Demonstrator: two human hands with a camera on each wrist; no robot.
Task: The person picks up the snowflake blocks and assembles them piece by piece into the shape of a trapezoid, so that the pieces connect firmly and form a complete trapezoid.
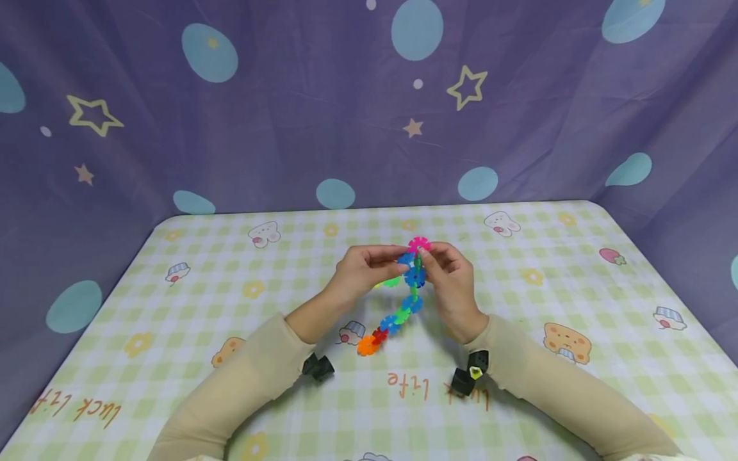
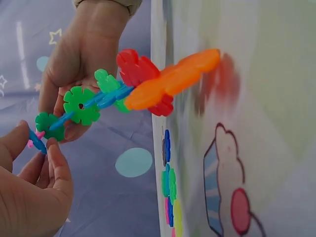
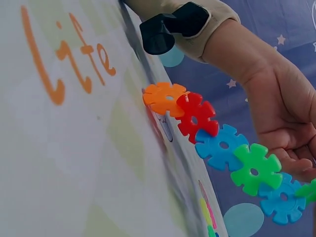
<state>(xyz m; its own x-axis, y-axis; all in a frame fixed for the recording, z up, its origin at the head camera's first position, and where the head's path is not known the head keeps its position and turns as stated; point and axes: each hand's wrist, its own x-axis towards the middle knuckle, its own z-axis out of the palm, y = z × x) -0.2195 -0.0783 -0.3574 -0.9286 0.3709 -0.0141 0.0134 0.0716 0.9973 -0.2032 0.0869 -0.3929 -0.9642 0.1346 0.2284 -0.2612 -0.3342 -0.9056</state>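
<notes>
Both hands meet over the middle of the table around a chain of interlocking plastic snowflake discs. My left hand (image 1: 357, 272) pinches a blue disc (image 2: 37, 141) near the upper end between thumb and fingers. At the same end my right hand (image 1: 455, 288) pinches the discs beside a pink disc (image 1: 419, 244), its fingers partly hidden behind them. Below the hands the chain hangs down and leftward through blue and green discs (image 3: 256, 169) to a red disc (image 3: 196, 116) and an orange end disc (image 3: 165, 98).
A second group of joined discs (image 2: 170, 187), blue, green, pink and yellow, lies on the table beyond, partly hidden by my left hand in the head view. The checked tablecloth (image 1: 190, 358) carries printed cartoons. A purple curtain (image 1: 288, 128) hangs behind the table.
</notes>
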